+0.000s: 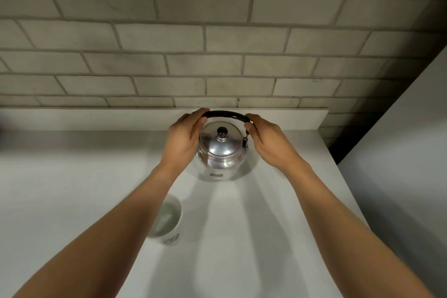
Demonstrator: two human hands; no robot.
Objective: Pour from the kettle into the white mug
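Observation:
A shiny metal kettle (221,155) with a black knob on its lid stands upright on the white counter near the back wall. Its black arched handle (226,114) is raised above the lid. My left hand (184,139) grips the handle's left end and my right hand (268,140) grips its right end. The kettle's spout is hidden. The white mug (169,219) stands closer to me and to the left of the kettle, partly covered by my left forearm. It looks to hold clear liquid.
The white counter (254,237) ends at a raised ledge (96,118) below a grey brick wall. Its right edge drops off beside a pale vertical panel (399,164).

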